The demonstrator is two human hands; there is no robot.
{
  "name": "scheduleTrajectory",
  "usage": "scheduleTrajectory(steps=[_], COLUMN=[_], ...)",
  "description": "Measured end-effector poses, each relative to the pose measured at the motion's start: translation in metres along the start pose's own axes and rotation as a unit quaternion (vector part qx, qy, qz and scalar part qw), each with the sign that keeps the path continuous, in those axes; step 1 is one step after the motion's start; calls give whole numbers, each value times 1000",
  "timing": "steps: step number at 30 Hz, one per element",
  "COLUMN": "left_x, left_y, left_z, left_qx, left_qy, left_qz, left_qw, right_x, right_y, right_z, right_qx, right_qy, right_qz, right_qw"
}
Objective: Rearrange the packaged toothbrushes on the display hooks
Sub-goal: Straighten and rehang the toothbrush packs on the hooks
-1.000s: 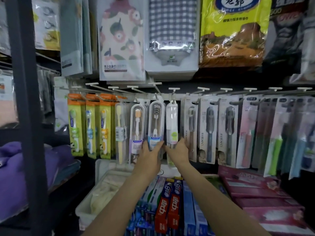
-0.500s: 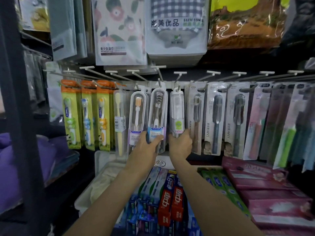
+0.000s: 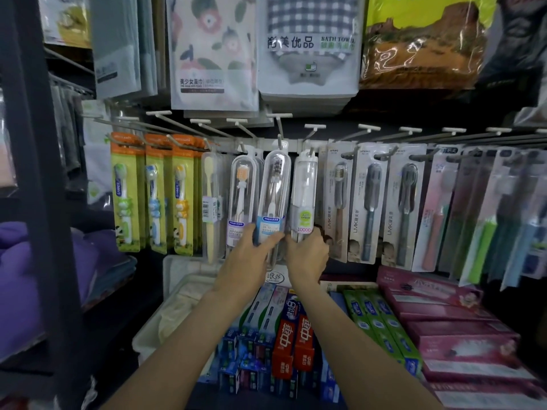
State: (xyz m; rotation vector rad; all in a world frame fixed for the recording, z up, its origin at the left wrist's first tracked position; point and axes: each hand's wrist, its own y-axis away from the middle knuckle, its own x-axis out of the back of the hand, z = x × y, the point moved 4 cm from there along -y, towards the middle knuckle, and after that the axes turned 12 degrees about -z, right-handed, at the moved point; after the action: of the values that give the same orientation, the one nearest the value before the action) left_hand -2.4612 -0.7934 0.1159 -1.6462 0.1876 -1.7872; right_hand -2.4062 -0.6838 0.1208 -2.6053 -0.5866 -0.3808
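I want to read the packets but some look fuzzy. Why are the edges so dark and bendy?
Head view: light falls mostly on the middle, where the clear toothbrush cases glint with glare; the right-hand packets blur and smear; the dark shelf post at left sits in shadow; the wide lens makes the hooks fan outward.

hands: two [image 3: 248, 261] [image 3: 306, 257]
clear cases: three [image 3: 273, 199]
green packs: three [image 3: 125, 193]
grey cards: three [image 3: 367, 202]
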Motion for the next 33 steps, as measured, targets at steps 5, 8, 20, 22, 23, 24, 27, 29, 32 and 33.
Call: scheduleTrajectory(steps=[5, 8, 20, 22, 23, 24, 27, 29, 32, 33], left_x=[0, -4, -11, -2, 3, 8, 15, 16, 16, 17], left_y=[1, 3, 32, 39, 42, 45, 49, 50, 48, 48], left_z=[3, 4, 12, 12, 10, 9, 2, -2, -3, -3], left_qx=[4, 4, 21, 4, 3, 8, 48, 66, 72, 71], left_qy=[-8, -27, -15, -18, -18, -19, -26, -29, -47, -53], left_qz=[-28, -56, -89, -41, -21, -9, -19, -46, -81, -87], left_qw=[1000, 998, 996, 999, 1000, 1000, 998, 996, 993, 992], right_x=[6, 12, 30, 37, 40, 42, 44, 45, 46, 47], right_y=[6, 9, 20, 19, 18, 16, 13, 12, 10, 10], right_z=[-1, 6, 20, 15, 13, 11, 7, 7, 9, 8], right_qx=[11, 9, 49, 72, 81, 86, 81, 68, 54, 51], right_qy=[-11, 16, 51, 58, 63, 67, 85, 104, 129, 137], right_qz=[-28, -58, -122, -106, -98, -93, -98, -105, -110, -111], right_qw=[999, 998, 990, 990, 990, 990, 988, 987, 984, 983])
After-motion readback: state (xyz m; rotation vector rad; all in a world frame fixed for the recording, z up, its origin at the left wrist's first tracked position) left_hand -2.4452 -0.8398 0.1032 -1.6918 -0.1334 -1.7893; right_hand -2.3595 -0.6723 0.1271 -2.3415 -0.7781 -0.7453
